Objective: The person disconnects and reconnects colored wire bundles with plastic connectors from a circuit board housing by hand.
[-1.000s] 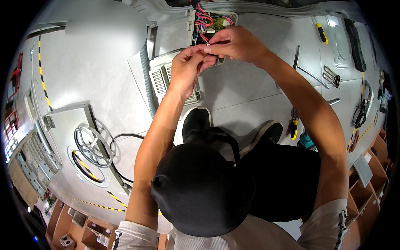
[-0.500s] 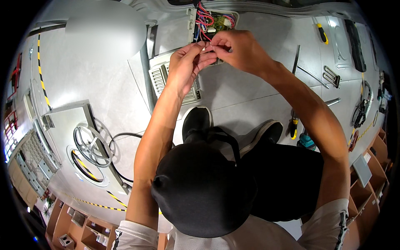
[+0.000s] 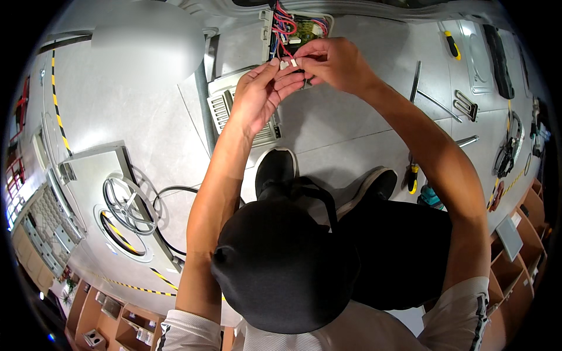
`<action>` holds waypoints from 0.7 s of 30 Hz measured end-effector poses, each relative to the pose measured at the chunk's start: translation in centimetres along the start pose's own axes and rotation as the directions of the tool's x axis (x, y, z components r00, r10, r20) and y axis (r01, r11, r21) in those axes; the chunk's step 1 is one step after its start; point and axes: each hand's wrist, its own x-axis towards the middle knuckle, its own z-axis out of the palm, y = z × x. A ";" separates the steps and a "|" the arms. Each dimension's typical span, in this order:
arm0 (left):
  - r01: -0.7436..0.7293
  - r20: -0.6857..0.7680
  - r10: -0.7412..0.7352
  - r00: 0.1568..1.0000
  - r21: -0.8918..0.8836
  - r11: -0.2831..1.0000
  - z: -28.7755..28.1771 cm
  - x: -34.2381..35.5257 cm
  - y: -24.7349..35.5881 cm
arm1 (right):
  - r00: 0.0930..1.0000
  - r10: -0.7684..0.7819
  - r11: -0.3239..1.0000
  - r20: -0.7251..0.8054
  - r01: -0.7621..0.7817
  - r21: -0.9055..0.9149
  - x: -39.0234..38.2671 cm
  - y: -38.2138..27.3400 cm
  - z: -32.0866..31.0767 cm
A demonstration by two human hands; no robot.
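White plug: a small connector (image 3: 285, 64) sits pinched between the fingertips of both hands, at the end of red wires (image 3: 281, 36).
Left hand (image 3: 259, 93): thumb and forefinger closed on the connector's left side, other fingers curled loosely below.
Right hand (image 3: 333, 61): fingertips clamped on the connector's right side, touching the left hand's tips.
Above the grip: an open box (image 3: 298, 26) with coloured wiring, the red wires running from it down to the plug.
Below the grip: a grey vent panel (image 3: 225, 111) under the left palm, then grey floor, two dark shoes (image 3: 275, 169).
Right of the grip: screwdrivers (image 3: 452, 44) and metal rods (image 3: 417, 79), well apart.
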 end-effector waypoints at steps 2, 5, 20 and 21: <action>0.000 0.003 0.000 1.000 0.008 1.000 -0.5 0.1 -0.3 | 1.000 0.015 0.998 0.007 -0.014 -0.061 -0.3 -0.8 0.0; -0.007 0.000 0.007 1.000 0.033 0.999 -0.7 0.2 -0.5 | 1.000 -0.002 0.998 -0.013 0.001 -0.061 -0.2 -0.3 0.3; -0.168 -0.163 0.221 0.962 0.291 0.942 0.1 -0.9 -0.1 | 0.991 0.111 0.959 0.078 -0.127 0.255 0.7 0.9 -1.5; -0.157 -0.160 0.221 0.962 0.337 0.928 0.1 -1.0 -0.1 | 0.988 0.115 0.952 0.102 -0.139 0.274 0.7 0.9 -1.5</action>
